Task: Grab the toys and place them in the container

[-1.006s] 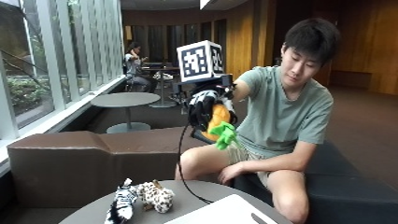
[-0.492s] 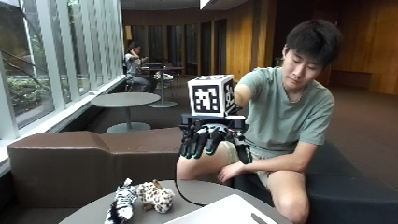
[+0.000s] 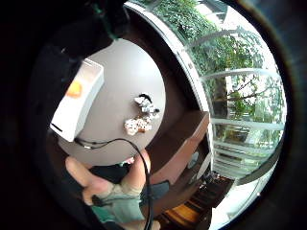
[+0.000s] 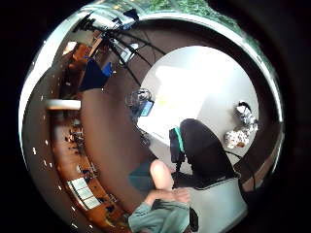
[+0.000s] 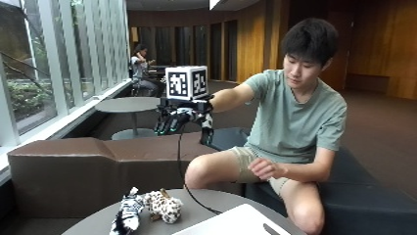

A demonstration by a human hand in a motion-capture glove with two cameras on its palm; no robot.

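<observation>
Fingers of the gloved hand (image 5: 177,120) hang apart, holding nothing. Zebra (image 5: 127,215) and leopard (image 5: 164,205) lie touching, well below the fingers.

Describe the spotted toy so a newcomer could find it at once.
On the round grey table in front of the seated person, two plush animals lie touching. The spotted toy is the tan, dark-spotted one nearer the white container; its neighbour, the zebra toy, is black-and-white striped.

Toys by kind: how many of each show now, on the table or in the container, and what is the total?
Zebra toy, on the table: 1
Spotted leopard-like toy, on the table beside the zebra: 1
Orange toy, in the white container: 1
Total: 3 toys, 2 not yet in the container.
</observation>
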